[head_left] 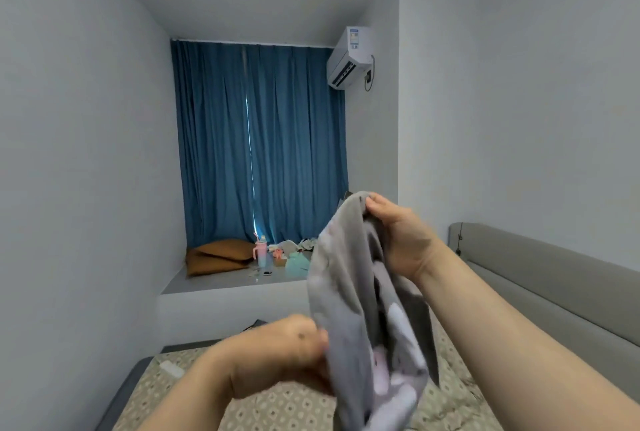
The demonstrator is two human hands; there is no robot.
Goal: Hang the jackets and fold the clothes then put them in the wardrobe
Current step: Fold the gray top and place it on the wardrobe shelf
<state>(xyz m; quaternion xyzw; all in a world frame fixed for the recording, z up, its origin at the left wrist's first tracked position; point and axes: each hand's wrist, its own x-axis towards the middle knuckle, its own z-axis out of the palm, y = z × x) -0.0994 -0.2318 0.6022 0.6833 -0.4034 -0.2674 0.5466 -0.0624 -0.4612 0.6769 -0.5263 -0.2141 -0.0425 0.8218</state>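
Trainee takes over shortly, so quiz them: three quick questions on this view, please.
1. True or false: the grey garment is folded flat.
2. Which hand pinches its top edge? A) left B) right C) neither
3. Fill in: the curtain is ____.
Key: 1 false, it hangs bunched above the bed; 2 B, the right hand, while the left hand grips lower; 3 blue.

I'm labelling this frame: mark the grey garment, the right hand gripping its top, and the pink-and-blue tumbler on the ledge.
grey garment [343, 274]: head view, on the hanging cloth's left fold.
right hand [398, 235]: head view, middle of the hand.
tumbler [262, 255]: head view, on its body.
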